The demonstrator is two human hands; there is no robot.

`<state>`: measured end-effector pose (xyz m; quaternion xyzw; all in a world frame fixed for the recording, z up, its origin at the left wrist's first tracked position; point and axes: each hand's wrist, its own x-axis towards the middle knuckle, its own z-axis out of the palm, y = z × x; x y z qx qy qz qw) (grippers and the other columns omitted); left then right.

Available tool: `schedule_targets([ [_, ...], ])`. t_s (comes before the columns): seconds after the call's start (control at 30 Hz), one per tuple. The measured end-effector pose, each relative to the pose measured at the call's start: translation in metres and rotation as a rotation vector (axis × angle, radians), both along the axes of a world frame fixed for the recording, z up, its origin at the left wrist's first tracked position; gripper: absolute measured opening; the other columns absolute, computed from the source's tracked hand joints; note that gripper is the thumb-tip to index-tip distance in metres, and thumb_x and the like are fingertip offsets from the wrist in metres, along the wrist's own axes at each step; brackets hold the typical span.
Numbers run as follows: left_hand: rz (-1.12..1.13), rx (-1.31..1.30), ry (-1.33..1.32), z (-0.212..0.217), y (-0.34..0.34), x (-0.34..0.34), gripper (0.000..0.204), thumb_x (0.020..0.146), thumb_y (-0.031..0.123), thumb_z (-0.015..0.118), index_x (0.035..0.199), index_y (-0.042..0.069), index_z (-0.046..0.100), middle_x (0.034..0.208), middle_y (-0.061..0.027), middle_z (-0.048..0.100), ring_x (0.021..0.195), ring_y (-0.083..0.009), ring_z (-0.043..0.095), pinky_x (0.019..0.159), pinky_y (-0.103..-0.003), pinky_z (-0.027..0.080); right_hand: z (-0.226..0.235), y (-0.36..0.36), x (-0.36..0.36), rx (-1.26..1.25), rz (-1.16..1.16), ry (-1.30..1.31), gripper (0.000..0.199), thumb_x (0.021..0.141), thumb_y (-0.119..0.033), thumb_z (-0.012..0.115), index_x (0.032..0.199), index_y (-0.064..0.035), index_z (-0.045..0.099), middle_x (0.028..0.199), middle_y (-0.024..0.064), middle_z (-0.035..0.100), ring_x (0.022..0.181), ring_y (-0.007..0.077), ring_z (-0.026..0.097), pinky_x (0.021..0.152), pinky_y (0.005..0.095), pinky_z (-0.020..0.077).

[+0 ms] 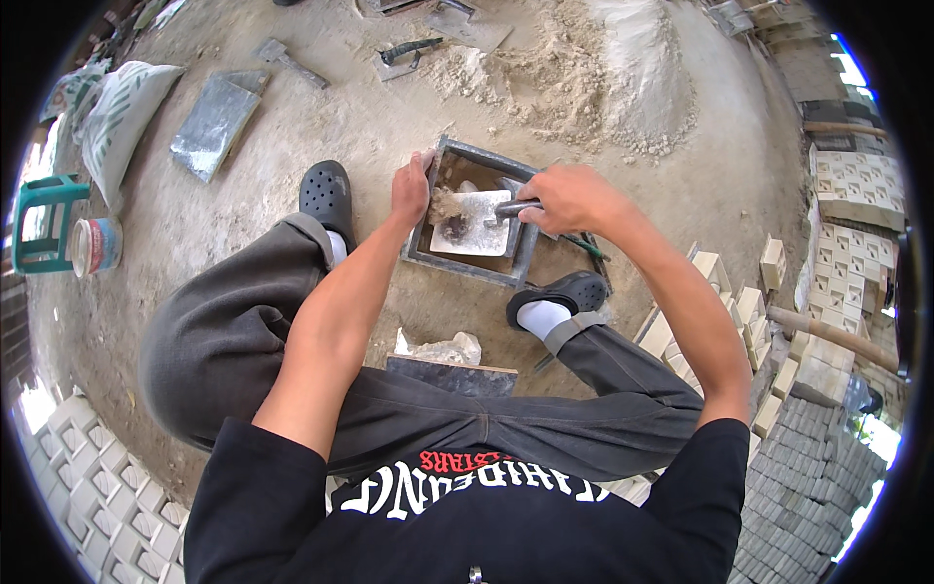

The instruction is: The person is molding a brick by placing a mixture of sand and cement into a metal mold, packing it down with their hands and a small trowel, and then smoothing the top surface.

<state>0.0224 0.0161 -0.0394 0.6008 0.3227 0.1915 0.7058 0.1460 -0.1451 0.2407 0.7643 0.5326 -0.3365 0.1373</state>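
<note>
On the ground between my feet sits a square dark-grey mould frame (471, 269), its inside smeared with brown and pale material. The fingers of my left hand (412, 189) grip the frame's left side near its far corner. My right hand (572, 200) is closed round the dark handle of a trowel at the frame's right side. The trowel's flat, whitish blade (477, 234) lies inside the frame, with a clump of sandy mix (445, 206) at its left edge. What lies beneath the blade is hidden.
A heap of sand and white powder (632, 78) rises beyond the frame. A hammer (292, 63), a flat metal-faced plate (219, 122), a white sack (122, 122), a tub (97, 245) and a green stool (44, 219) lie leftward. Pale patterned blocks (856, 185) are stacked at right.
</note>
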Motion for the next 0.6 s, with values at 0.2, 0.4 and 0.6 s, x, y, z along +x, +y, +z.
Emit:
schedule_targets([
  [0.2, -0.057, 0.023, 0.1, 0.0, -0.007, -0.024, 0.057, 0.102, 0.038, 0.025, 0.126, -0.002, 0.058, 0.118, -0.0231, 0.063, 0.111, -0.0303, 0.061, 0.097, -0.035, 0.042, 0.02, 0.019, -0.03, -0.023, 0.107, -0.026, 0.026, 0.081, -0.029, 0.065, 0.087, -0.004, 0.071, 0.085, 0.0162, 0.069, 0.082, 0.0345, 0.067, 0.071, 0.0439, 0.0538],
  [0.4, -0.157, 0.291, 0.306, 0.017, -0.029, -0.041, 0.056, 0.101, 0.041, 0.025, 0.135, 0.005, 0.051, 0.123, -0.0245, 0.059, 0.116, -0.0405, 0.055, 0.099, -0.041, 0.04, 0.041, 0.004, -0.031, -0.086, 0.05, -0.084, 0.024, 0.084, -0.028, 0.064, 0.091, -0.0059, 0.07, 0.081, 0.0178, 0.067, 0.079, 0.036, 0.064, 0.069, 0.0448, 0.0501],
  [0.6, -0.149, 0.4, 0.423, 0.024, -0.04, -0.042, 0.055, 0.1, 0.044, 0.029, 0.138, 0.006, 0.044, 0.117, -0.0262, 0.061, 0.111, -0.0441, 0.055, 0.095, -0.048, 0.041, 0.025, -0.064, 0.028, 0.321, -0.482, 0.066, 0.03, 0.087, -0.029, 0.062, 0.102, -0.0048, 0.069, 0.074, 0.0177, 0.065, 0.07, 0.0332, 0.064, 0.065, 0.0408, 0.0477],
])
